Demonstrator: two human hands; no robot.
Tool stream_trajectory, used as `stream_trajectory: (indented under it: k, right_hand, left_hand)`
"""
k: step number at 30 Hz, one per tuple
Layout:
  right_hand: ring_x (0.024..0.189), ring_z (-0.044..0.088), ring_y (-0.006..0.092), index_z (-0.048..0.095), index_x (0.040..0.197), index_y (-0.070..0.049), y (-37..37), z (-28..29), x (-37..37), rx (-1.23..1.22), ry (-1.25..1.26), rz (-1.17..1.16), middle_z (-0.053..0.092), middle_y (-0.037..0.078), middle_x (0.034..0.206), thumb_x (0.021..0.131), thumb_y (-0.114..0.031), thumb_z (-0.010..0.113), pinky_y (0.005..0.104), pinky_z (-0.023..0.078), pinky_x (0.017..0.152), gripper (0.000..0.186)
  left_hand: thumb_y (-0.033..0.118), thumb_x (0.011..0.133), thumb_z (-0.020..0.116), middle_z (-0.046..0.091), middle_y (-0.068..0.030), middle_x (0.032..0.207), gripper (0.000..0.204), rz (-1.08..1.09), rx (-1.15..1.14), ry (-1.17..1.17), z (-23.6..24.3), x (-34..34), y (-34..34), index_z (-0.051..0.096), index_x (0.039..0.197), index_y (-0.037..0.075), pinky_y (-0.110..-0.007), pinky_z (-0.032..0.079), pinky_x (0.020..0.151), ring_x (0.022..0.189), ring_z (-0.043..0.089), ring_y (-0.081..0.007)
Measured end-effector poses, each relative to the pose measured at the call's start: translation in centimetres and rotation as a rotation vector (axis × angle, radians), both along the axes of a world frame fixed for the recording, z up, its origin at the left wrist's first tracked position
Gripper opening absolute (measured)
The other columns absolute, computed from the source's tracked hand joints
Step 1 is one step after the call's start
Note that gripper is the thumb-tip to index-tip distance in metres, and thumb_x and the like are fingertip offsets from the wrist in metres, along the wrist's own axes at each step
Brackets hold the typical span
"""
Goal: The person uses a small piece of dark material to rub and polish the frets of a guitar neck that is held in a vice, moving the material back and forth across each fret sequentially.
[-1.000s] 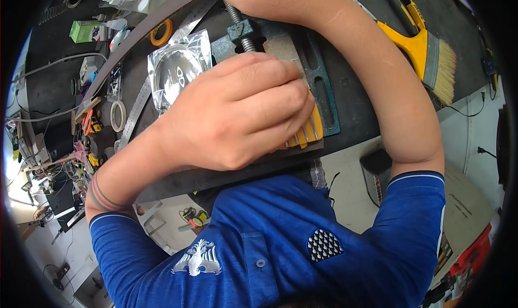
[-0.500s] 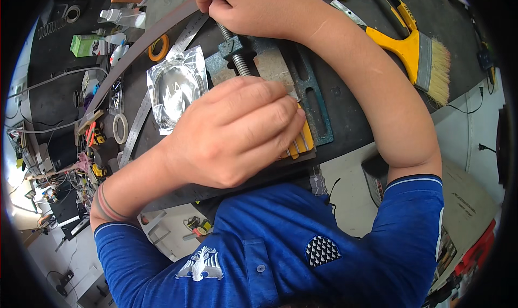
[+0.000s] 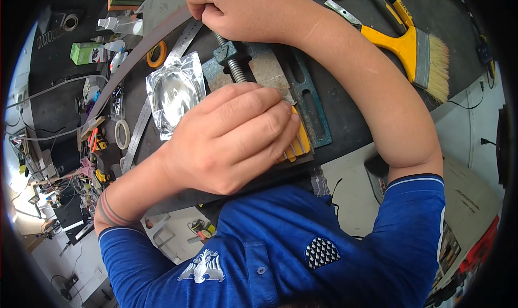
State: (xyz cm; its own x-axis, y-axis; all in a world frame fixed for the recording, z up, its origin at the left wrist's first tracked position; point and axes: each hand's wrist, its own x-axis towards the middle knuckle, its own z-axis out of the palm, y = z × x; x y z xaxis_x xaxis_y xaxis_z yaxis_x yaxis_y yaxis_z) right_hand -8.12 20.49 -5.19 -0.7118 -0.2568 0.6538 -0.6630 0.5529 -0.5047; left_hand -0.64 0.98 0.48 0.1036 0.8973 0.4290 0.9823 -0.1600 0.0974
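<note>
My left hand [image 3: 232, 138] is curled over the near end of a blue-green bench vise [image 3: 318, 114], its fingertips hidden underneath. Beside those fingers shows a yellow piece [image 3: 303, 138] with thin metal strips or slots. Farther off, my right hand [image 3: 234, 11] is closed, its fingertips hidden, at the far end of the vise's threaded screw [image 3: 236, 69]. A long brownish-grey strip [image 3: 132, 60] runs up to its fingers; whether they grip the strip or the screw's end, I cannot tell. A clear packet with a coiled wire [image 3: 175, 95] lies left of the vise.
A steel ruler [image 3: 141, 125] passes under the packet. Left of it are yellow tape [image 3: 157, 53], a pale tape roll [image 3: 122, 134], a clear bottle [image 3: 121, 25] and a green box [image 3: 85, 53]. To the right lies a yellow-handled brush [image 3: 413, 52] by yellow-black pliers [image 3: 393, 8].
The whole view has shifted slightly, with the vise a little lower and farther left in the picture. Both hands keep nearly the same grip and place relative to it.
</note>
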Motion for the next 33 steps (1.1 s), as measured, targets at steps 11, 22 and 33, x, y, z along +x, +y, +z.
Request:
stream_trajectory:
  k: [11,22,33]
  right_hand:
    - [0.092,0.076,0.0432,0.072,0.089,0.0,0.2,-0.2,0.0,0.007,0.014,0.001,0.077,0.022,0.095,0.095,-0.012,0.061,0.0538,0.061,0.084,0.017]
    - [0.093,0.076,0.0428,0.074,0.088,0.0,0.0,0.0,0.0,0.008,0.012,-0.001,0.078,0.022,0.095,0.094,-0.011,0.061,0.0529,0.061,0.084,0.018]
    - [0.093,0.076,0.0425,0.074,0.088,-0.001,0.0,-0.1,0.0,0.0,0.028,-0.009,0.078,0.021,0.095,0.094,-0.012,0.061,0.0527,0.061,0.086,0.018]
  left_hand:
    - [0.008,0.068,0.076,0.078,-0.0184,0.105,0.04,-0.077,0.013,-0.053,-0.9,1.8,-0.2,0.083,0.104,-0.007,-0.043,0.067,0.085,0.1,0.079,-0.0355]
    - [0.002,0.067,0.078,0.077,-0.02,0.107,0.043,-0.047,0.048,-0.069,-0.7,0.7,-0.1,0.081,0.109,-0.011,-0.044,0.067,0.083,0.099,0.079,-0.0368]
    - [0.009,0.069,0.079,0.077,-0.0162,0.105,0.033,-0.093,0.016,-0.058,-0.8,0.7,-0.2,0.082,0.099,-0.007,-0.042,0.068,0.087,0.098,0.078,-0.0349]
